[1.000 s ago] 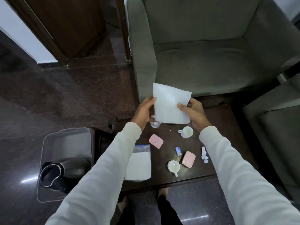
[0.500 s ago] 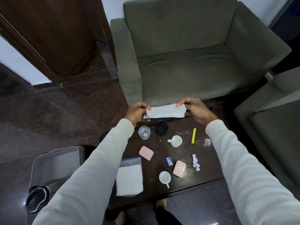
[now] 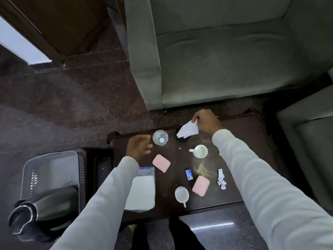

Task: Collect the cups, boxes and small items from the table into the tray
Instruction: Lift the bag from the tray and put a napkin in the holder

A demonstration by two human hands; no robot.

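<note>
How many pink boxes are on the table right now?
2. One pink box lies near the table's middle, just right of the left hand. The other pink box sits nearer the front edge, beside a white cup. None looks hidden.

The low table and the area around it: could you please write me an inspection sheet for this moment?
Surface: dark wooden table, crumbs or dust near its middle.
Job's things: two white cups; two pink boxes; clear glass; small blue packet; grey tray on the floor, holding a dark kettle.
Clutter: crumpled white paper; bagged white sheets; dark round object, partly hidden.
Grippers: left hand open, empty, beside the glass; right hand has its grip on a folded white tissue.
Cables: nothing seen.
Surroundings: grey armchair, second seat, wooden door.
</note>
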